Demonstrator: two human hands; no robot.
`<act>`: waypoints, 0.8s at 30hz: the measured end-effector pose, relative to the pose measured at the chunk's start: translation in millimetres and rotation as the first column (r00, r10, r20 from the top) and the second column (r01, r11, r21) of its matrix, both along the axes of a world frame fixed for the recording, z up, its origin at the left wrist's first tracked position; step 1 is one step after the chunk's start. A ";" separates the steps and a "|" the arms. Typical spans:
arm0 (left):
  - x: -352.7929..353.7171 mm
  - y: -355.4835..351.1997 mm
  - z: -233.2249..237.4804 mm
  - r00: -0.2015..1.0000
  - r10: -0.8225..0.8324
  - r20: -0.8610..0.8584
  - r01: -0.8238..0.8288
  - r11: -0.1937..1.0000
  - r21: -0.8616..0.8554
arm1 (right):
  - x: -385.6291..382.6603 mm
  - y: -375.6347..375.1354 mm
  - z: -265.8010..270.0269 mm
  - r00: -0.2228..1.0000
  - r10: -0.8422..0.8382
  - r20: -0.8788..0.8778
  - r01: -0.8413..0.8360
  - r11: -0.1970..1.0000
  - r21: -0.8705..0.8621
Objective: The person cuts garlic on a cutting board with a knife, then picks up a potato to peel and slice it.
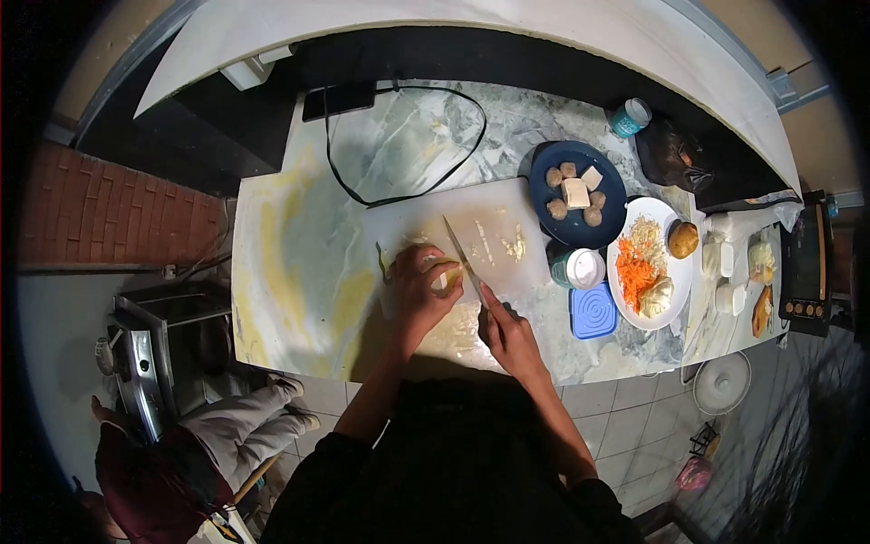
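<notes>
On the white cutting board [399, 227], my left hand [423, 288] is closed around a pale yellow vegetable piece [444, 280], which looks like potato. My right hand [510, 335] grips the handle of a kitchen knife [460, 248]. The blade slants away to the upper left and lies right beside the vegetable piece, near my left fingertips. Thin pale strips [484, 241] and a small pile of chopped bits [515, 244] lie to the right of the blade. A dark green sliver sits left of my left hand.
Right of the board are a dark blue plate [610, 170] with meatballs and tofu, an open jar [584, 268], a blue lid [594, 312], and a white plate [680, 296] with shredded carrot and a potato [682, 240]. A black cable [332, 163] loops behind. Another person [163, 480] is at lower left.
</notes>
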State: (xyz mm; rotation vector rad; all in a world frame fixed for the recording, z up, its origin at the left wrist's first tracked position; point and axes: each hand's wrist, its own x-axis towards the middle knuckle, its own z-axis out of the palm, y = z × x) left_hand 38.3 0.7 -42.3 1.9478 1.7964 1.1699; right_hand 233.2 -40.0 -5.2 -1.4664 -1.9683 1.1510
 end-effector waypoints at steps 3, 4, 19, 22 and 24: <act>-0.6 -1.2 0.2 1.000 0.000 0.008 0.000 1.000 0.026 | -0.1 0.7 6.9 0.997 -0.066 -0.037 0.066 0.998 0.000; -0.6 -2.3 -1.9 1.000 0.014 0.002 -0.014 1.000 0.022 | 1.0 0.7 6.7 0.997 -0.066 -0.038 0.066 0.998 0.002; 8.3 -7.6 0.7 0.996 0.056 -0.077 -0.052 0.997 0.054 | 6.8 -4.0 -10.2 0.959 -0.201 -0.199 0.190 0.979 -0.076; 1.5 -6.4 -2.4 0.988 0.107 -0.113 -0.103 0.994 0.034 | 4.5 -2.6 -11.4 0.947 -0.243 -0.209 0.225 0.969 -0.106; -7.1 -7.3 -4.1 0.982 0.117 -0.149 -0.116 0.993 0.015 | 3.8 -3.9 -18.5 0.938 -0.249 -0.243 0.231 0.968 -0.099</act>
